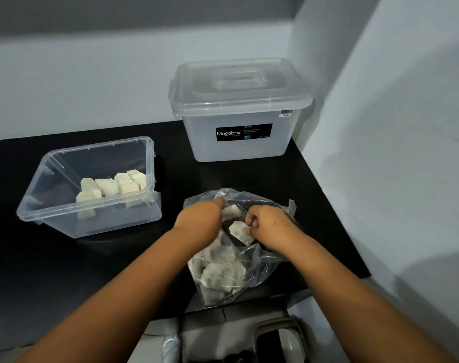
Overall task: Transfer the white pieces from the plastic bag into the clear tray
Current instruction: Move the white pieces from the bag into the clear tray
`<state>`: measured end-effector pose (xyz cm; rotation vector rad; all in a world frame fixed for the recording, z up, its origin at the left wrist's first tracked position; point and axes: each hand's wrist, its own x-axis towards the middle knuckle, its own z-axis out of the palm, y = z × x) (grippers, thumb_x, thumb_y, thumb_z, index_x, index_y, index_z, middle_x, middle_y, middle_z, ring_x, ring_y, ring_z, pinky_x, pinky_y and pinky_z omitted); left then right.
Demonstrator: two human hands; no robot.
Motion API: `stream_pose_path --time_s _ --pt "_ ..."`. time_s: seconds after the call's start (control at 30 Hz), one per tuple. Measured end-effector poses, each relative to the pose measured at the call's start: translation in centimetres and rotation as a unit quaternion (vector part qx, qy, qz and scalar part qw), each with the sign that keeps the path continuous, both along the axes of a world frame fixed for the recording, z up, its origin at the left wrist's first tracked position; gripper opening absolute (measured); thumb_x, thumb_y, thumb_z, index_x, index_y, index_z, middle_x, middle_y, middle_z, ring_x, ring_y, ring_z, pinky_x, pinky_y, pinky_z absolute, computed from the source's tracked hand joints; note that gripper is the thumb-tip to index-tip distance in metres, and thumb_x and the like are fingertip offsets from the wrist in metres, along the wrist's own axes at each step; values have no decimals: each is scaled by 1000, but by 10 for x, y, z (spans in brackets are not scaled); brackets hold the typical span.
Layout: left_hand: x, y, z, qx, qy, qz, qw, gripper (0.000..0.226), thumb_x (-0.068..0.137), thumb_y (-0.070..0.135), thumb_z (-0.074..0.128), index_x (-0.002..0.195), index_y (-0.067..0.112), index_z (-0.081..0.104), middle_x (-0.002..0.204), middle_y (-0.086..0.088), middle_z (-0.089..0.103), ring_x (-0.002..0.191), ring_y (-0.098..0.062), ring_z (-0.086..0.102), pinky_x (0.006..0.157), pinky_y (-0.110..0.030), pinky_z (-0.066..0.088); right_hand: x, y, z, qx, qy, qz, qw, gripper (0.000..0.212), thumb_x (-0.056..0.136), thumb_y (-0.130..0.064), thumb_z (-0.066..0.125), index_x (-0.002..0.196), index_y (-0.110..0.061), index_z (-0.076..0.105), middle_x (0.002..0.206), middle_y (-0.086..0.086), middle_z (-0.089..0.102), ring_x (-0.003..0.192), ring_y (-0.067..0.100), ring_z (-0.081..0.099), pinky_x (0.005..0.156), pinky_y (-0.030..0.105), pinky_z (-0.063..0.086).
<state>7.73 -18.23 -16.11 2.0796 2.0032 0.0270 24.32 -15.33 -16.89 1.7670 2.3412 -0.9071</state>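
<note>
A clear plastic bag (259, 265) lies on the black table, holding several white pieces (220, 276). Both hands are at its open mouth. My left hand (199, 218) reaches into the opening and its fingertips pinch a white piece (231, 210). My right hand (270, 226) has curled fingers that grip another white piece (240, 231). The clear tray (53, 216) stands at the left, apart from the bag, with several white pieces (113, 186) in it.
A lidded translucent Megabox storage box (239, 148) stands at the back against the wall. The black table (314, 205) ends at a white wall on the right. Below the table's front edge there is a dark bin-like object (278, 341).
</note>
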Motion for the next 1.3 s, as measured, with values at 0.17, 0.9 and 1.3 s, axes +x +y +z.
stream_pose_path --time_s 0.17,0.9,1.3 --pt "-19 -4 18 7 -68 21 997 20 94 16 48 112 21 55 104 -6 62 86 -23 61 73 -37 53 -9 0 -1 69 31 67 995 28 90 -20 63 118 -26 65 117 -3 59 102 18 62 85 26 49" --pt "-61 -12 59 4 -156 35 987 10 86 25 68 95 20 67 87 4 66 80 -12 62 71 -23 48 -37 5 44 45 6 163 986 9 81 -21 74 85 -23 67 83 -6 63 78 12 61 68 24 51" --pt "-156 -7 153 64 -123 20 990 6 85 30 70 90 26 69 82 10 67 73 -4 61 64 -21 46 -138 22 142 28 185 132 974 19 73 -15 84 83 -7 70 58 -2 65 51 9 62 51 19 53"
